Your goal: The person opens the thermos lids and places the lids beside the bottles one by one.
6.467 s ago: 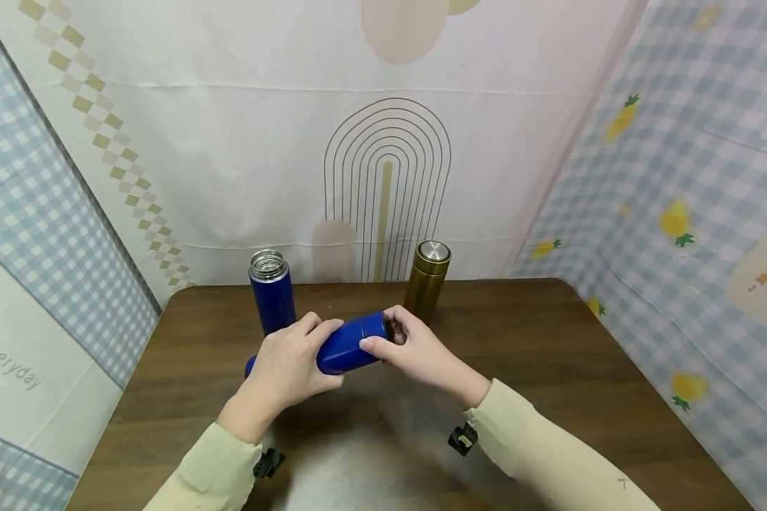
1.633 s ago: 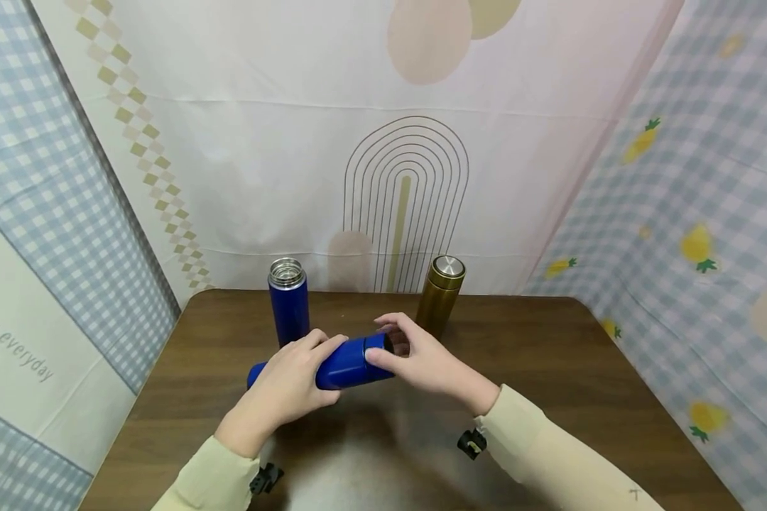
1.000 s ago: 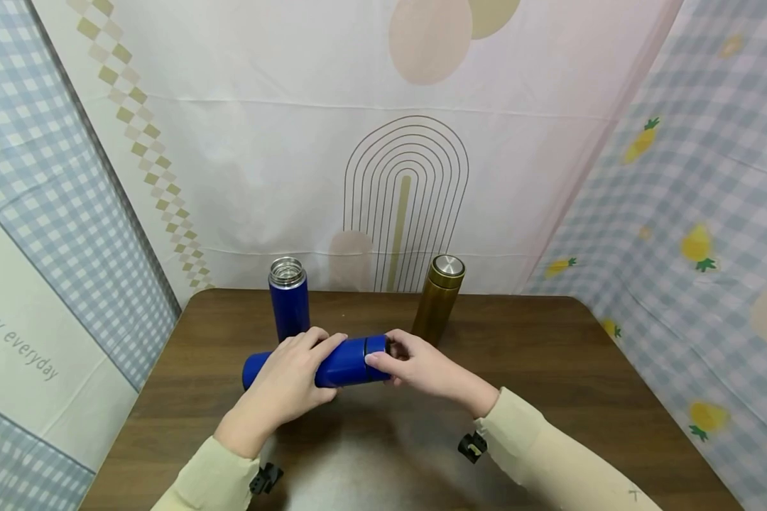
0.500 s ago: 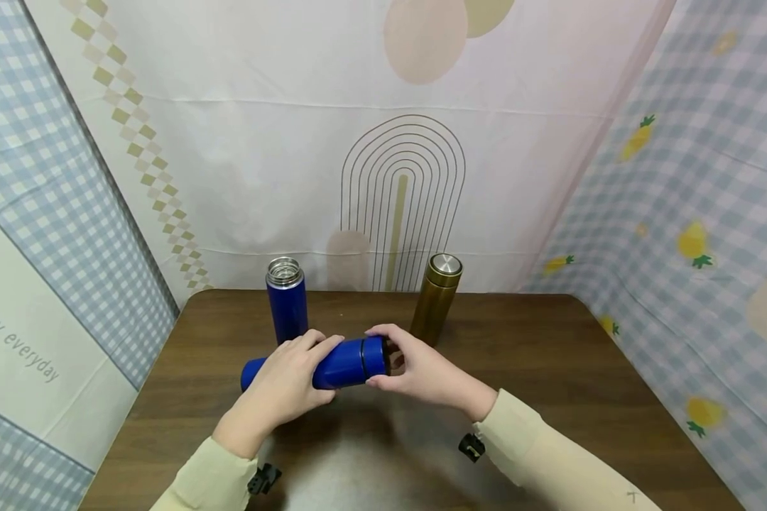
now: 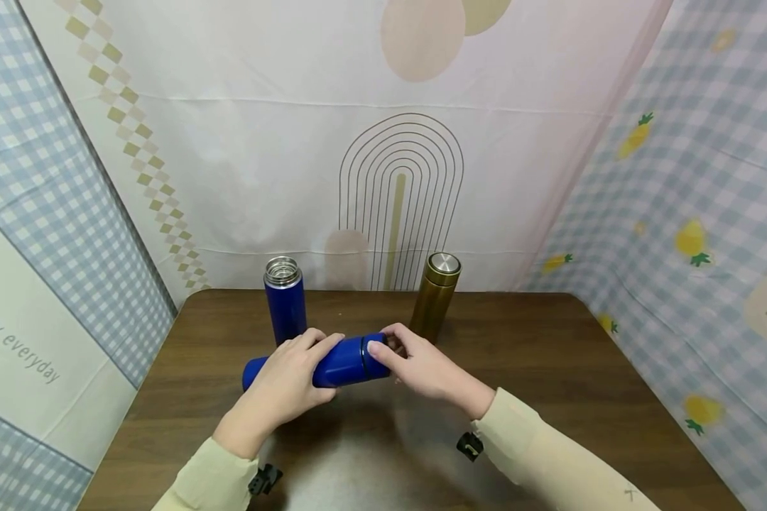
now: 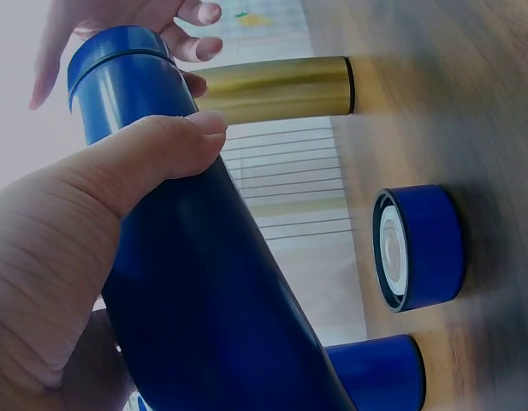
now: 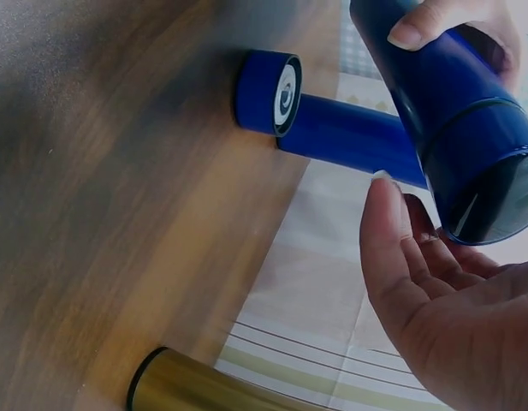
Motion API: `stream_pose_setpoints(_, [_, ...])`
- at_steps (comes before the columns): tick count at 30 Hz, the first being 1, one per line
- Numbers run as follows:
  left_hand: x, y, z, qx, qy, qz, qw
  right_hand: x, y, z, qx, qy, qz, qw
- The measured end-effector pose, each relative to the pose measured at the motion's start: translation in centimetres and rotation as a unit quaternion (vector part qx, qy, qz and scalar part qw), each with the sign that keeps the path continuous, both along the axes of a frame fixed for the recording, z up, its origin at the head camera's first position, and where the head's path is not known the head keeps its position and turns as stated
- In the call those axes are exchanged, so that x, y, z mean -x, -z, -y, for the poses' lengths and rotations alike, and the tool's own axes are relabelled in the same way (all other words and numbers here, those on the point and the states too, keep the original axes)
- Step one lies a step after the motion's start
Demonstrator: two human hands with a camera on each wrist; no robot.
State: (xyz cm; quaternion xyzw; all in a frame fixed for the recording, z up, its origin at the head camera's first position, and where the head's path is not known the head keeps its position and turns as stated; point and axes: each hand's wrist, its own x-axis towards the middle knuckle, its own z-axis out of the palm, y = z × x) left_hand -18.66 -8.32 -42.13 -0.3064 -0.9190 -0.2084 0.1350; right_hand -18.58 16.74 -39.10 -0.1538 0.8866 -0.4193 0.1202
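Observation:
My left hand point(image 5: 284, 383) grips a blue vacuum flask point(image 5: 340, 365) round its body, tilted nearly level above the table. On its right end sits a blue lid point(image 5: 373, 369) with a dark end face. My right hand point(image 5: 428, 369) spreads its thumb and fingers about this lid; both wrist views show gaps between fingers and lid. In the head view the thumb overlaps the lid, and whether it touches I cannot tell. Behind stands a second blue flask point(image 5: 286, 309), its bare steel mouth uncovered. A loose blue lid point(image 6: 426, 248) lies on the table, white inner side up.
A gold flask point(image 5: 434, 298) with a lid stands upright at the back, just beyond my right hand. All rests on a brown wooden table point(image 5: 537, 397). Patterned cloths point(image 5: 230, 156) hang close behind and at both sides.
Over several seconds my left hand keeps hold of the flask. My right hand repeatedly shifts its fingers about the lid; since half a second ago its thumb has risen across the lid's near side.

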Motion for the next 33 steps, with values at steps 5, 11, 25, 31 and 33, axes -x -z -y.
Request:
stream_pose_setpoints(5, [-0.01,-0.04,0.02,0.003,0.000,0.003,1.0000,0.06,0.06,0.13,0.008,0.005,0.013,0.9999])
stream_pose_setpoints(11, [0.02,-0.02,0.00,0.007,-0.002,0.010,0.9999,0.16,-0.05,0.11,0.012,-0.004,0.008,0.9999])
stream_pose_setpoints(25, [0.11,0.02,0.05,-0.002,-0.005,0.010,0.9999,0.22,0.13,-0.06,0.018,-0.020,-0.028,0.9993])
stream_pose_setpoints(31, [0.02,-0.08,0.05,-0.003,-0.008,0.018,0.9998,0.15,-0.01,-0.09,0.025,-0.038,-0.044,0.9980])
stream_pose_setpoints(33, [0.03,-0.11,0.02,-0.002,-0.008,0.017,0.9998,0.14,-0.04,-0.12,0.028,-0.039,-0.045,0.9978])
